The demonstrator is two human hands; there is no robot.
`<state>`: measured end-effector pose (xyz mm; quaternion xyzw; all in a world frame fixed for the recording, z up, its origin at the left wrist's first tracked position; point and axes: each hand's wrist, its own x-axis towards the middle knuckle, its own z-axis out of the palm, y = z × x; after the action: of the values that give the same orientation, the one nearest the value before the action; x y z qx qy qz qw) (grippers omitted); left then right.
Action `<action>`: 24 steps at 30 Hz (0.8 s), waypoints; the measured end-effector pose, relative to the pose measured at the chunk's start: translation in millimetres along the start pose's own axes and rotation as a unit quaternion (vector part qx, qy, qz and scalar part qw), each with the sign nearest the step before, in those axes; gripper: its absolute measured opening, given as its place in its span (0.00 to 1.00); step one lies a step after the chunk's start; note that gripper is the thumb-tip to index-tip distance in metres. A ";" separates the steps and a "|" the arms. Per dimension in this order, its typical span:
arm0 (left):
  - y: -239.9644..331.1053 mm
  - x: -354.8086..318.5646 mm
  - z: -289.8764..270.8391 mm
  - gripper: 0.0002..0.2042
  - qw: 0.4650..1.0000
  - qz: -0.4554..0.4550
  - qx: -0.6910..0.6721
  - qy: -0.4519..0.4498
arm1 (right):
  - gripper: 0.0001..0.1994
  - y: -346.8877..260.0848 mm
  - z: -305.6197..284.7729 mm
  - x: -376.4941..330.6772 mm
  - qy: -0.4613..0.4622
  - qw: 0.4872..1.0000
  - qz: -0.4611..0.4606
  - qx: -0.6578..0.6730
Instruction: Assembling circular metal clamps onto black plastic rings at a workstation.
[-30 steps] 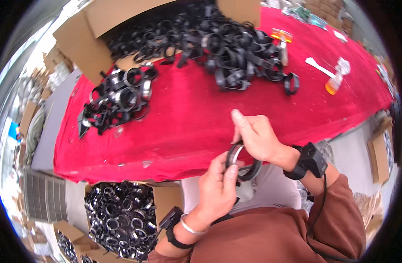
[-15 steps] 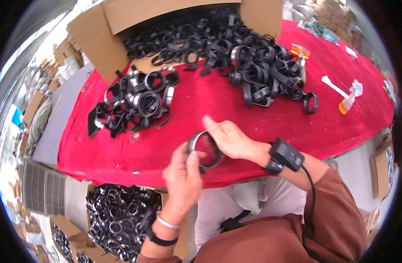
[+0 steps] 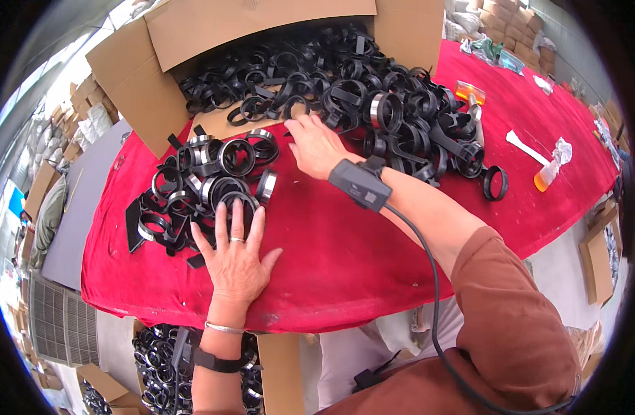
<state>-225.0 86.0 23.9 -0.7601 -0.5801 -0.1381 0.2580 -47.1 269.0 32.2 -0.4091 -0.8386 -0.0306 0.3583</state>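
Big cardboard box (image 3: 262, 34) on the red-covered surface (image 3: 338, 277), open side facing the person, crammed w/ blk rings (image 3: 262, 66) spilling out front. Floor box (image 3: 279, 373) below, lower L, has a heap of shiny blk rings (image 3: 155, 366) too. Smaller carton (image 3: 106, 380) farther L, also w/ rings in it.

Counts: 2 piles up top. L pile (image 3: 234, 158) is blk rings, several w/ silver bands; R pile (image 3: 414, 104) mostly plain blk. Both too jumbled for an exact no. 1 end ring (image 3: 488, 185) sits at the R edge of the R pile. Past that, 1 orange-and-metal tool (image 3: 471, 93), 1 orange item in clear wrap (image 3: 546, 176), 1 white strip (image 3: 527, 147).

L hand (image 3: 238, 266): palm down, fingers spread, fingertips on the L pile's near edge, so rings are right under them + just beyond. R hand (image 3: 316, 146): at the box mouth, fingers close together, nearest ring (image 3: 297, 98) right by the fingertips; can't tell if it's pinching anything.
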 end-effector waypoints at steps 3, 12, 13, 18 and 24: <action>-11.4 -5.6 19.9 0.35 0.999 0.037 -0.026 0.021 | 0.17 16.0 14.6 33.3 0.089 0.995 0.036 0.023; -20.5 -7.6 32.5 0.37 0.981 0.028 -0.176 0.074 | 0.36 25.8 61.9 139.1 -0.038 0.978 -0.090 -0.186; -22.0 -8.6 34.1 0.39 0.980 0.031 -0.181 0.079 | 0.36 24.5 75.9 148.4 -0.027 0.974 -0.111 -0.193; -24.1 -3.9 37.5 0.43 0.973 0.017 -0.215 0.087 | 0.31 39.4 134.0 192.6 -0.116 0.969 -0.147 -0.161; -24.3 -0.8 45.9 0.43 0.961 0.027 -0.252 0.111 | 0.19 112.1 145.8 165.8 -0.153 0.932 -0.145 -0.293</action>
<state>-252.5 115.4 -8.9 -0.7956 -0.4738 -0.3563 0.1245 -119.4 503.7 0.8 -0.3696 -0.8871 -0.2642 0.0816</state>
